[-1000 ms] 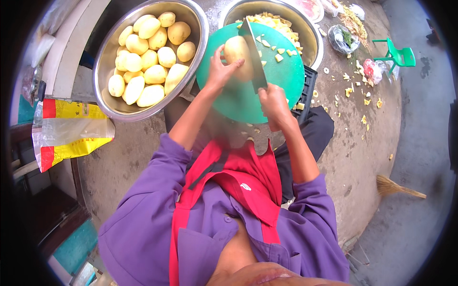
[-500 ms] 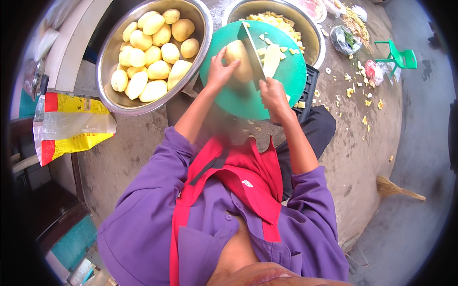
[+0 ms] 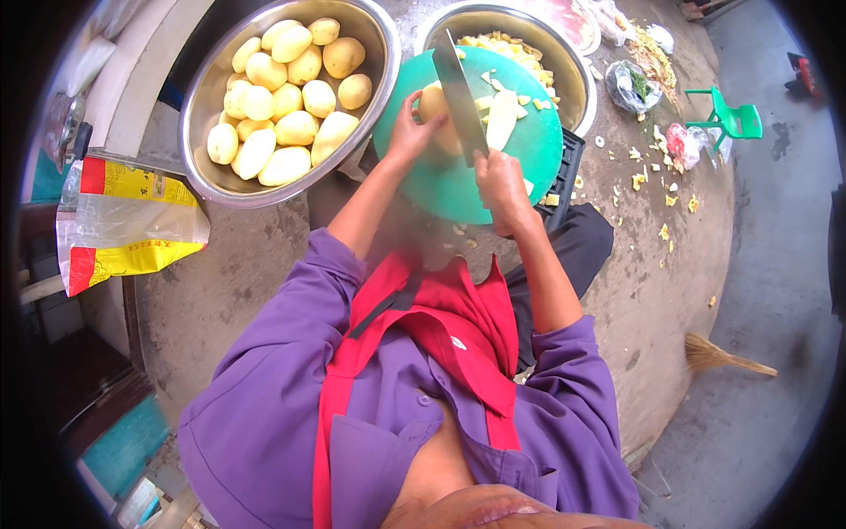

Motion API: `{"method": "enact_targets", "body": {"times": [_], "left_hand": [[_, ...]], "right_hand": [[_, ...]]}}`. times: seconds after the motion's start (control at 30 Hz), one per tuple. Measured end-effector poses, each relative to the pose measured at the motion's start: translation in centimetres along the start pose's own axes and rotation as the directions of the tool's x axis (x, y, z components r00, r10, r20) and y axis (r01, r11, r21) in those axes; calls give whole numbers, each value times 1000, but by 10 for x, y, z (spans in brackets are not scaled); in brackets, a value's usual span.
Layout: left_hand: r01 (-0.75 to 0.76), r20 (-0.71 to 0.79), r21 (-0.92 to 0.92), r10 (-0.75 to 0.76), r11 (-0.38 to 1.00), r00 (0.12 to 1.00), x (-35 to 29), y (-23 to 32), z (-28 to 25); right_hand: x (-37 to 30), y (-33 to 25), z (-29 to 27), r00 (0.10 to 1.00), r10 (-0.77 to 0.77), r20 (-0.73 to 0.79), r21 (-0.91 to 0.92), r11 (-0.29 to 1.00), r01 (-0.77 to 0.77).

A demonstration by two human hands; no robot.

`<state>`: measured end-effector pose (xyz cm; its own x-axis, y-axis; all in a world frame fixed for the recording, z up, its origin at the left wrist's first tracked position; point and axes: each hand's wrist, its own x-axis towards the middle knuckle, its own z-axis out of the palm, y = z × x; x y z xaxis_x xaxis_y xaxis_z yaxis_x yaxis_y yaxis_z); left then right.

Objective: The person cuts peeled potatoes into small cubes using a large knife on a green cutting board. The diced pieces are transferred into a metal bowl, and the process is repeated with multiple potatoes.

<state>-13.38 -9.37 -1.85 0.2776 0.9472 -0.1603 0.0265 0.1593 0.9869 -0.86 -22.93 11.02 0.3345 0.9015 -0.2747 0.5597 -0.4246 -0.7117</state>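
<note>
Steel bowl of peeled potatoes sitting left, rim close to board's edge. Green board leaving bare room at right and near side. Second bowl of cut pieces sitting behind board. Knife slanting, tip showing past board's far edge. Right hand: fingers curling tight, clamping knife's near end. Left hand: thumb and fingers standing apart, gripping potato left of knife, over board. Slice lying right of knife.
</note>
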Motion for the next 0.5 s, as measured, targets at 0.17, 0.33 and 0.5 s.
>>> {"method": "enact_targets", "body": {"times": [0.17,0.33,0.5], "left_hand": [[-210,-50,-81,207,974,977,-15,72,5],[-456,27,-158,465,876,885,-59,219,1],[-389,-154,219,426,895,892,-25,93,-5]], "right_hand": [[-32,-25,-28,970,-161,-184,50,984,173],[-75,-64,-73,871,-310,-380,54,933,356],[-11,18,-1,948,-210,-241,-103,976,190]]}}
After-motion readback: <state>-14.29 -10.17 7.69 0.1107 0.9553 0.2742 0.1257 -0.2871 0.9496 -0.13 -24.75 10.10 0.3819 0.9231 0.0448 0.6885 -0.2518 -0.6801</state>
